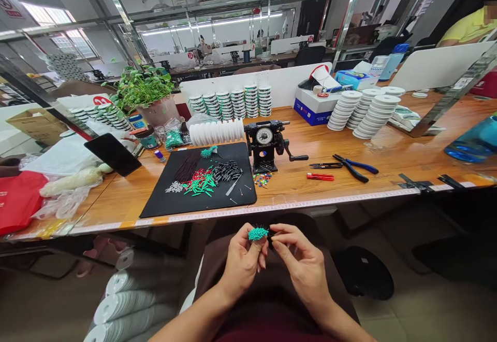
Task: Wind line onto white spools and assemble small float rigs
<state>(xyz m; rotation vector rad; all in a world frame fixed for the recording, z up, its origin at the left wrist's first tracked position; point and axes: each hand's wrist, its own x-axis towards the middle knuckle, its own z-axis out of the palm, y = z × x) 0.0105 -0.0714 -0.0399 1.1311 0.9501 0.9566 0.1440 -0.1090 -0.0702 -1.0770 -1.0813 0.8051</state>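
Bunch of teal tips [258,234] gathered, clamped in your left fingers [254,249]; can't tell if your right fingers [289,230] grip anything. Loose green tubes [202,184] look unused.

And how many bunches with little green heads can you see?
2: one green-headed bunch in the left hand, another green bunch on the black rectangular mat. More could hide in the clear plastic bag.

This is a workshop, as shown by the wooden counter [407,151] bearing a hand-cranked machine [266,140], pliers [351,168] and stacked white spools [344,111], and by more workstations [234,57] with numbered signs [310,39] behind.
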